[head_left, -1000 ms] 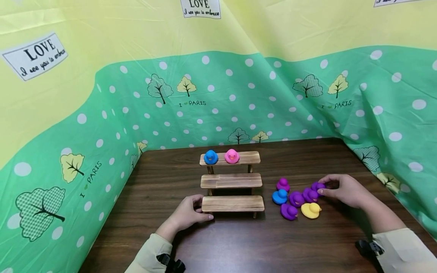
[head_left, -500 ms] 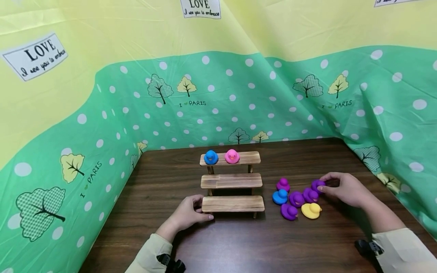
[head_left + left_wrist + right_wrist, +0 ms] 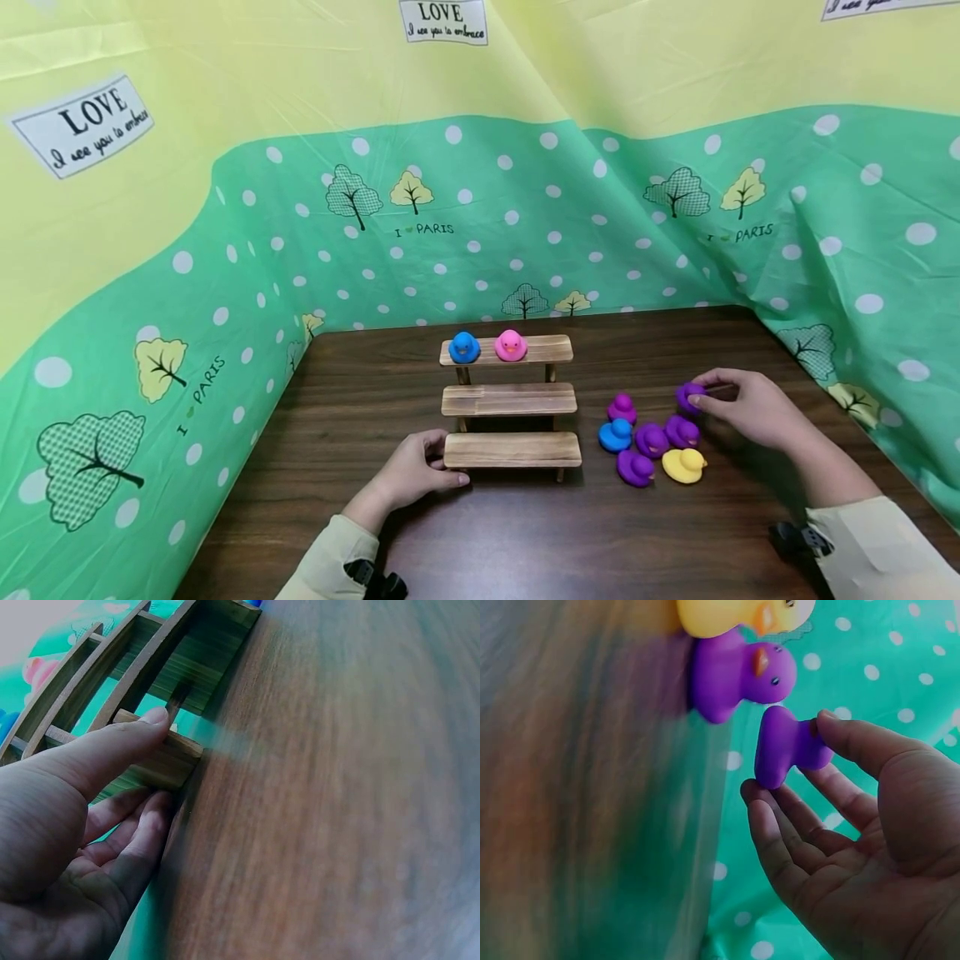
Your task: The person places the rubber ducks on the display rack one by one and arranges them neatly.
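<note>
A small three-tier wooden stand stands mid-table. My left hand grips it at the lowest step's left end; in the left wrist view the thumb lies on one side of a wooden support and the fingers on the other. On the top step sit a blue rubber duck and a pink rubber duck. To the right, my right hand pinches a purple rubber duck between thumb and fingers. The right wrist view has this duck apart from another purple duck.
Right of the stand, several ducks cluster on the dark wood table: a yellow duck, a blue duck, purple ones and a magenta one. A green and yellow printed cloth rises behind and along both sides.
My right hand has lifted the purple duck away from its neighbours, slightly up and to the left. The left hand keeps its grip on the stand.
</note>
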The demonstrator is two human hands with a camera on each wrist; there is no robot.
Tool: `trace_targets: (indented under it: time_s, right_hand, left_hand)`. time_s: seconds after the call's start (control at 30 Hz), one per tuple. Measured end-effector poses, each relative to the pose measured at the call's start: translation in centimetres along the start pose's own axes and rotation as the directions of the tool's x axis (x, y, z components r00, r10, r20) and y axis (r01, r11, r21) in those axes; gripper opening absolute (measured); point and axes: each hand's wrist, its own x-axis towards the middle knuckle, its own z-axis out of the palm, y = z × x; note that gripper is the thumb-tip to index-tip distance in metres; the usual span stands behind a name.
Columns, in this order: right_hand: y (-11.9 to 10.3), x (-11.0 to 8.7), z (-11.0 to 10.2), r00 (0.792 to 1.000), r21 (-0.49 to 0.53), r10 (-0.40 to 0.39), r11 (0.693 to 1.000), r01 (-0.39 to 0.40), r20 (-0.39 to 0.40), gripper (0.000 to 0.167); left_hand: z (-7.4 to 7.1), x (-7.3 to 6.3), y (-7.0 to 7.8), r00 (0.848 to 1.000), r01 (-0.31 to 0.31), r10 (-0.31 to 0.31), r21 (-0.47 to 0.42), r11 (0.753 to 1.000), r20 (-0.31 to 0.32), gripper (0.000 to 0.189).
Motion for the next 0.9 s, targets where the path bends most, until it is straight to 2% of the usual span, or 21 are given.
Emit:
trace_targets:
  time_s: [0.27,0.43,0.67,0.9]
  right_hand:
    - [-2.7,0.8,-0.3,0.998,0.018,-0.061,0.998,0.061,-0.019,0.038]
    - [-4.4,1.1,-0.3,0.997,0.024,-0.073,0.997,0.073,-0.027,0.037]
    - [-6.6,1.3,-0.2,0.995,0.091,-0.091,0.992,0.093,-0.028,0.035]
    - [-8.6,2.0,-0.3,0.986,0.125,-0.152,0.979,0.159,-0.064,0.033]
  left_hand:
    - [0.0,0.0,-0.1,1.000,0.003,-0.003,-0.013,1.000,0.007,0.046]
    - [0.0,0.0,-0.1,1.000,-0.003,0.003,0.004,1.000,0.003,0.045]
    - [-0.1,0.2,-0.3,1.000,-0.004,0.004,0.020,1.000,0.004,0.045]
    - [-0.2,0.3,-0.4,1.000,-0.004,0.004,0.047,0.999,0.001,0.045]
